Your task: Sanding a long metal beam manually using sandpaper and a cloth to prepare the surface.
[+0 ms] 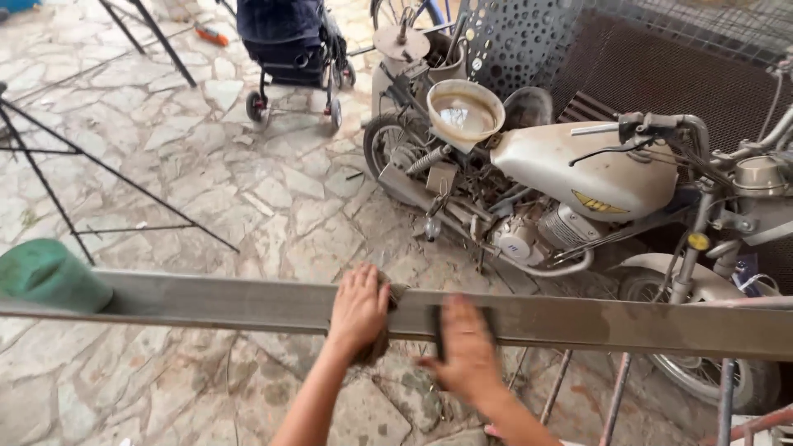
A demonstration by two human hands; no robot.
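Two hands work on the steel bar (pixel 578 318) spanning the lower frame: left hand (pixel 359 310) presses a rag (pixel 395 293) flat, right hand (pixel 467 351), blurred, holds a dark item, grip unclear; judging by the dull surface, most of the bar appears unfinished.

**Count of things in view**

Showing here are one long grey metal beam (pixel 578 318), two bare hands — one left hand (pixel 358 310) and one right hand (pixel 467 351) — one dusty motorcycle (pixel 578 194), one pale bowl (pixel 465 110) sitting on its seat, one green container (pixel 45 277), one dark stroller (pixel 293 49) and one perforated metal sheet (pixel 516 41).
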